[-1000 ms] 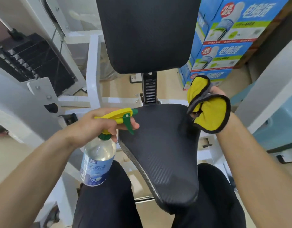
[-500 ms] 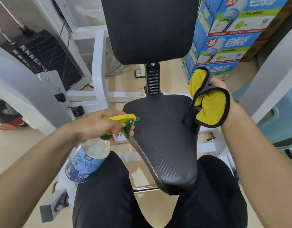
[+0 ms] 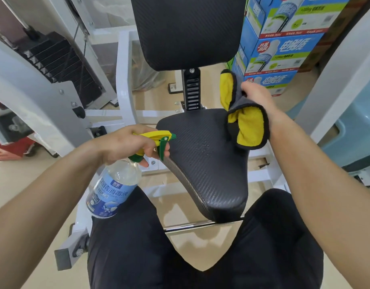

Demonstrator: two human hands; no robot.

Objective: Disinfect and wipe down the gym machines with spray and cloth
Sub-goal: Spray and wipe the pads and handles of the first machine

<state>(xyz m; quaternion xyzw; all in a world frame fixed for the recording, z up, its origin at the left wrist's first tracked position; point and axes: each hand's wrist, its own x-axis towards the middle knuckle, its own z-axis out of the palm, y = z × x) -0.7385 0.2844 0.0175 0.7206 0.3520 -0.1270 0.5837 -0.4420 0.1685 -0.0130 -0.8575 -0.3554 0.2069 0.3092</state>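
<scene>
The left hand [image 3: 125, 146] grips the spray bottle [image 3: 113, 187] beside the droplet-flecked seat [image 3: 203, 161]; the right hand [image 3: 257, 97] clutches the cloth [image 3: 247, 126] over it.

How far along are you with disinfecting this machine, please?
Done: the seat shows spray droplets. In hand: the left grip holds the bottle aimed at the seat; the right grip holds the cloth at its right edge. Left: wiping the seat dry; the backrest shows no droplets I can see.
</scene>
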